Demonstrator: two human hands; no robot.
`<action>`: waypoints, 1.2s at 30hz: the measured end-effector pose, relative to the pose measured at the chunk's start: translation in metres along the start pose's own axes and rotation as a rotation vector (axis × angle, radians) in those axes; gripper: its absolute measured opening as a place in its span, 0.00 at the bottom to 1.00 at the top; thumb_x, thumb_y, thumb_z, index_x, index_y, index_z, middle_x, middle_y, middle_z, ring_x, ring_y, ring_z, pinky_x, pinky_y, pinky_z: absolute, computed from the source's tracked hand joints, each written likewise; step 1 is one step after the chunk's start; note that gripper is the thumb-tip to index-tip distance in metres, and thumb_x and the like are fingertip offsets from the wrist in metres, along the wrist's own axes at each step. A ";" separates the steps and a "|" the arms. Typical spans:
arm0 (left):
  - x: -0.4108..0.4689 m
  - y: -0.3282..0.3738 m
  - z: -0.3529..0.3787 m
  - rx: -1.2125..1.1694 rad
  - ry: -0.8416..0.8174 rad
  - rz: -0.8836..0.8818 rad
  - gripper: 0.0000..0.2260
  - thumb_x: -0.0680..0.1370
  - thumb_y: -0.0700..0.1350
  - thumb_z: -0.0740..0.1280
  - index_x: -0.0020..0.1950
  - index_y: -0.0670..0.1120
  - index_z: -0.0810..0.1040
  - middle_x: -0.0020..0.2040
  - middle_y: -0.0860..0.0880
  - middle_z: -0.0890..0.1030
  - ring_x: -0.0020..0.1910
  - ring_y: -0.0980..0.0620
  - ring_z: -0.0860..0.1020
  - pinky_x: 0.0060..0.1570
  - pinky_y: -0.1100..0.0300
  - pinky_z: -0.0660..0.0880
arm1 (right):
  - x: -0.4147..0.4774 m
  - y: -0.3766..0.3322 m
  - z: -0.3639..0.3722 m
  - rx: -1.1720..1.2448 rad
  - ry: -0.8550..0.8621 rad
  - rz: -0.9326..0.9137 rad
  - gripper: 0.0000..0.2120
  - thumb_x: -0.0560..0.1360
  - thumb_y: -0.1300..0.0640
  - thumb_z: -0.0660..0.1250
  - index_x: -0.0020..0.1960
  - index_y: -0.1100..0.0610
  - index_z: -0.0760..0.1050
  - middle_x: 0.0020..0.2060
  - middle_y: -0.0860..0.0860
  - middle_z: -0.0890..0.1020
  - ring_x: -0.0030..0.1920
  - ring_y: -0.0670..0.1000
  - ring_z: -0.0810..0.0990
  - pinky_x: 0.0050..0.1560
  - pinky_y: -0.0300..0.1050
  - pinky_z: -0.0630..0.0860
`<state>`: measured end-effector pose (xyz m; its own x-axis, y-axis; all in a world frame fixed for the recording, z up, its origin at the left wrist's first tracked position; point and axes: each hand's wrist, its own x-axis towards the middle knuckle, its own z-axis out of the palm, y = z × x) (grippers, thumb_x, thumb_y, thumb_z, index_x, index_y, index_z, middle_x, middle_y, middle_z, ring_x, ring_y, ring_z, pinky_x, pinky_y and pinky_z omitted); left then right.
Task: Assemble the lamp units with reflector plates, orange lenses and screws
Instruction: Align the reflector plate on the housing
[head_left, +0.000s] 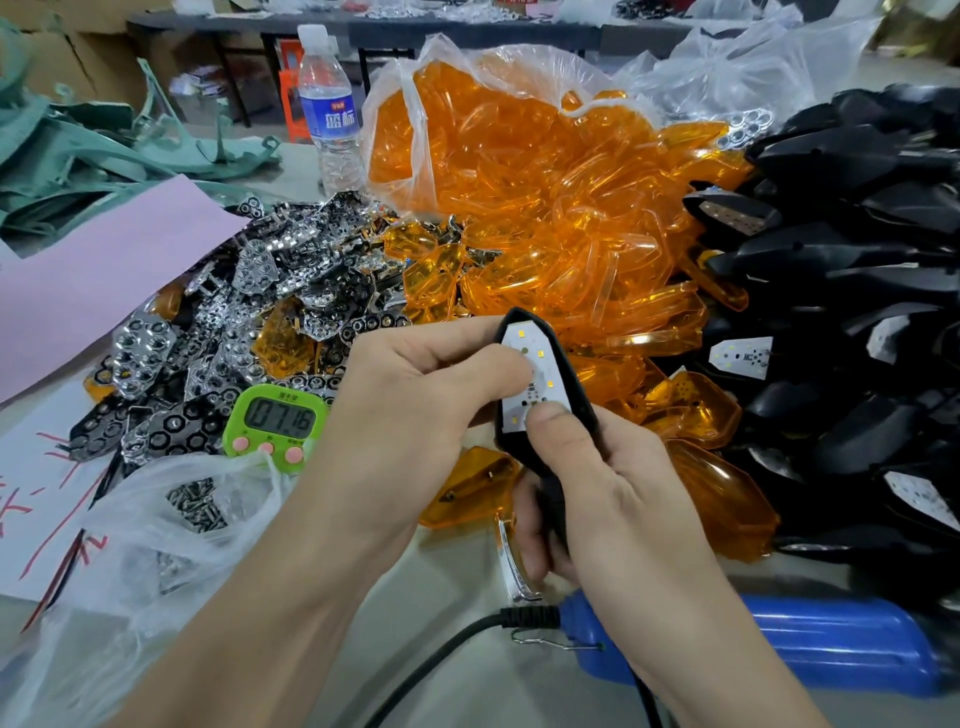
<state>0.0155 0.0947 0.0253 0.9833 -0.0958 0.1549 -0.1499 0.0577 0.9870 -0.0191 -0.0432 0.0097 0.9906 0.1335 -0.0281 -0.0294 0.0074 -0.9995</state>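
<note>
While hands (415, 395) (613, 483) grip it, lamp unit (537, 340) between

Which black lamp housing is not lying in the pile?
The lamp housing gripped by the left hand and the right hand, its LED board showing; the rest lie heaped on the right.

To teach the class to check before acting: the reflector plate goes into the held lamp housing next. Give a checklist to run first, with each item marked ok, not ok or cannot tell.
1. Grip on lamp housing by right hand: ok.
2. Face of LED board up, no plate on it: ok.
3. Free left hand for picking a plate: not ok, it holds the housing.
4. Supply of reflector plates, piled left of the hands: ok.
5. Supply of screws, beside the left forearm: ok.
6. Board seated firmly: cannot tell.
</note>
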 end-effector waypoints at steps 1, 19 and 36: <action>-0.001 0.000 0.001 -0.004 0.000 -0.002 0.08 0.73 0.41 0.69 0.45 0.46 0.88 0.39 0.40 0.86 0.33 0.45 0.81 0.31 0.51 0.79 | 0.000 0.001 0.001 0.001 0.011 -0.013 0.14 0.76 0.39 0.59 0.41 0.45 0.78 0.27 0.57 0.78 0.21 0.51 0.72 0.22 0.39 0.64; 0.006 -0.006 -0.001 0.051 0.169 0.197 0.08 0.76 0.39 0.72 0.48 0.49 0.89 0.42 0.49 0.88 0.41 0.51 0.87 0.41 0.60 0.82 | -0.001 -0.003 -0.002 0.083 -0.013 0.043 0.13 0.83 0.47 0.60 0.43 0.42 0.79 0.24 0.54 0.74 0.16 0.46 0.64 0.20 0.37 0.61; 0.003 -0.006 0.005 0.202 0.221 0.258 0.11 0.73 0.39 0.72 0.46 0.55 0.88 0.39 0.56 0.88 0.39 0.56 0.87 0.38 0.62 0.82 | -0.001 0.000 0.000 0.053 0.044 0.088 0.21 0.80 0.45 0.61 0.30 0.50 0.73 0.24 0.55 0.74 0.18 0.48 0.64 0.20 0.37 0.60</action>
<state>0.0188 0.0886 0.0203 0.9061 0.1135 0.4075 -0.3904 -0.1468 0.9089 -0.0198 -0.0438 0.0096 0.9888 0.0919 -0.1179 -0.1228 0.0503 -0.9912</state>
